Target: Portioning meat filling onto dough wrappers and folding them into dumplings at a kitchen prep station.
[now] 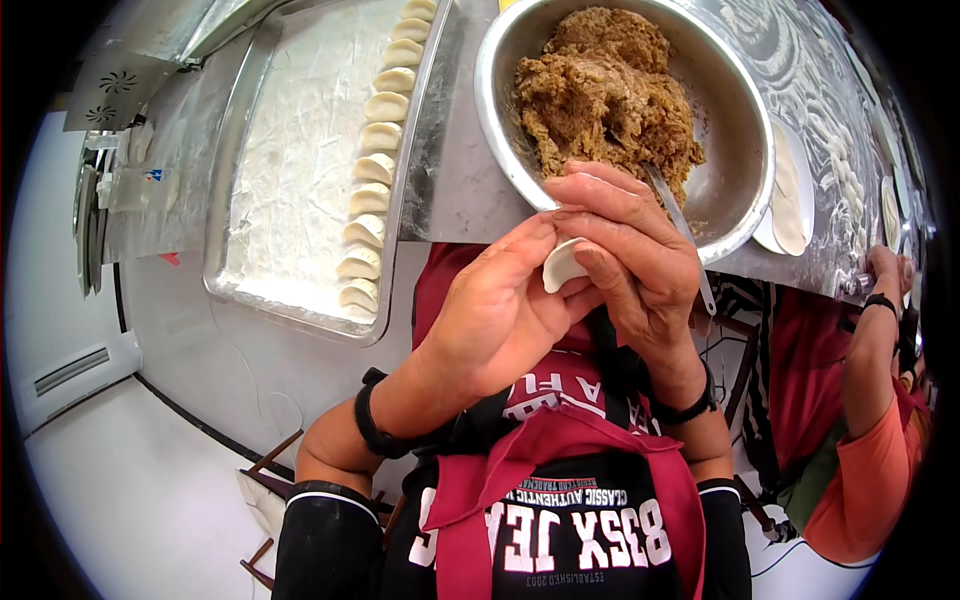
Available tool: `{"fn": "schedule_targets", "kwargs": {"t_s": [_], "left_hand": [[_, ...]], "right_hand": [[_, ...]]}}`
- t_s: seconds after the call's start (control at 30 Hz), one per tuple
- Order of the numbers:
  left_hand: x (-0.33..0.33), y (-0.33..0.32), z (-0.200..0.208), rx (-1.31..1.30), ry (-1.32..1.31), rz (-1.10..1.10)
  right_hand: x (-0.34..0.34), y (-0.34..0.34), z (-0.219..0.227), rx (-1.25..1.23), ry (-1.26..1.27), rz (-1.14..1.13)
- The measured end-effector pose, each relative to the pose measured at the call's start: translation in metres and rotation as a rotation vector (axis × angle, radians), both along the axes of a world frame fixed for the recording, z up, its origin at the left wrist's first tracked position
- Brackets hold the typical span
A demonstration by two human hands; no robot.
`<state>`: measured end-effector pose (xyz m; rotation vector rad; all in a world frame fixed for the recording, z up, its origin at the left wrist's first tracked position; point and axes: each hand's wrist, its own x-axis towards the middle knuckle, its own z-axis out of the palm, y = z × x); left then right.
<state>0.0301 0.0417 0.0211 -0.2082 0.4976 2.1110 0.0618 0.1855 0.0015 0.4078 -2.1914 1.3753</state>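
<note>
Between my two hands, in front of my chest, is a folded white dumpling [564, 266]. My left hand [492, 305] cups it from the left, fingertips meeting those of the other hand. From the right, my right hand [640, 255] curls over it, with the thumb and fingers pressed against the dough. The far side of the dumpling is hidden by my fingers. Just beyond my hands stands a wide metal bowl [745, 215] of brown minced filling [610, 95]. A metal spatula [672, 205] leans in it, its handle passing over the rim beside my right hand.
A metal tray [290, 190], floured white, lies at the left with a row of dumplings [373, 170] along its right side. Right of the bowl, a white plate [806, 190] holds stacked dough wrappers [787, 200]. A co-worker's arm [870, 350] reaches to the floured table [790, 60].
</note>
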Motion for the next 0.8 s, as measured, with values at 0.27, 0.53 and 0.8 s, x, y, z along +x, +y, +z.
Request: {"fn": "schedule_targets", "kwargs": {"t_s": [0.27,0.53,0.8], "left_hand": [[-0.003,-0.004,-0.002,0.044,-0.031,-0.044],[-0.004,-0.006,-0.013,0.137,-0.05,-0.038],[-0.003,-0.007,-0.014,0.176,-0.108,-0.061]], "right_hand": [[0.004,-0.003,0.002,-0.118,-0.042,-0.011],[0.002,-0.004,0.002,-0.068,-0.044,-0.046],[0.01,0.002,0.002,-0.175,-0.17,0.043]]}}
